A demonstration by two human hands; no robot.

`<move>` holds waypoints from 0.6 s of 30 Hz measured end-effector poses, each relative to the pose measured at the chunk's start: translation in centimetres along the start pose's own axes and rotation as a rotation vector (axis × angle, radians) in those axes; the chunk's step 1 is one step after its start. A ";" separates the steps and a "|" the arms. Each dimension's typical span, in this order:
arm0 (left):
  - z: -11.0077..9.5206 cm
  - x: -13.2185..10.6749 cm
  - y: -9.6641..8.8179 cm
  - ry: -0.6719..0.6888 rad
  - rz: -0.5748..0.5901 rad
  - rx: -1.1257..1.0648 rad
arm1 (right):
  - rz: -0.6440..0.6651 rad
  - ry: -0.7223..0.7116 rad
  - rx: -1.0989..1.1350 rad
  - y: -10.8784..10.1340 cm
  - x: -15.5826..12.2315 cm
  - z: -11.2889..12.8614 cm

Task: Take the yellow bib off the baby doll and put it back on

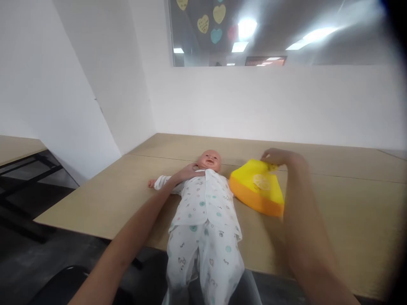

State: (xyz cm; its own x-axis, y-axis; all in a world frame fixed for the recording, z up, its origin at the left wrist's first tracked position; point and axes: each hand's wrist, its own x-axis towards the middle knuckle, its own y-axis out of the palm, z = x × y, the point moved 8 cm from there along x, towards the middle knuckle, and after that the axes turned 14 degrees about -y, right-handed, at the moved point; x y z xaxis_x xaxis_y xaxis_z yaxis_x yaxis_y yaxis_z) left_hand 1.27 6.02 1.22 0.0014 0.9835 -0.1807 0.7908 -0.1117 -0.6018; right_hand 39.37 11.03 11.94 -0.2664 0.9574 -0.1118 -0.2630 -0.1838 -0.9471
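The left hand (188, 171) rests on the shoulder of a baby doll (206, 199), fingertips up against its neck; whether the fingers grip the cloth or only lie on it cannot be told. The right hand (277, 156) is closed on the far edge of a yellow bib (256, 188), thumb and fingers pinched around the rim, with the forearm running down past the bib's 4 o'clock corner and covering it. The two hands are well apart, with the doll's head between them. The doll lies on its back on the bench (95, 199), head at 12 o'clock, one arm stretched out toward 9 o'clock, and legs hanging over the near edge at 6 o'clock. It wears white patterned pyjamas. The bib sits at 3 o'clock from the doll's chest, just beside it; its orange band faces the near side, and its far edge is lifted in the right hand. A second table (15, 148) stands at 9 o'clock, well apart. High at 12 o'clock, a window (286, 46) carries heart-shaped stickers (203, 23).
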 end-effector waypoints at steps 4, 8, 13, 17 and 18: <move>0.4 0.6 -0.1 -0.023 -0.010 -0.009 | 0.125 -0.002 0.214 2.7 1.6 -0.6; 0.9 1.2 -0.3 -0.038 -0.046 -0.017 | 0.162 0.024 0.164 3.3 1.5 -0.9; 0.7 1.0 -0.6 -0.008 -0.045 -0.038 | 0.147 0.084 0.001 2.5 0.5 -0.3; 0.6 0.7 -0.7 -0.010 -0.053 -0.031 | 0.158 0.084 -0.008 2.2 0.5 -0.2; 0.5 0.7 -0.7 -0.006 -0.054 -0.027 | 0.166 0.098 0.003 2.3 0.6 -0.4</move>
State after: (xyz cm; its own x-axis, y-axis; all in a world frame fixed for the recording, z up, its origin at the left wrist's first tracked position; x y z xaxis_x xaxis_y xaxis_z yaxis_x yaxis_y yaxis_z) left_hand 0.41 6.68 1.07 -0.0450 0.9871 -0.1536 0.8056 -0.0551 -0.5898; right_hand 39.02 11.26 9.56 -0.2150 0.9310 -0.2950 -0.2261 -0.3413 -0.9123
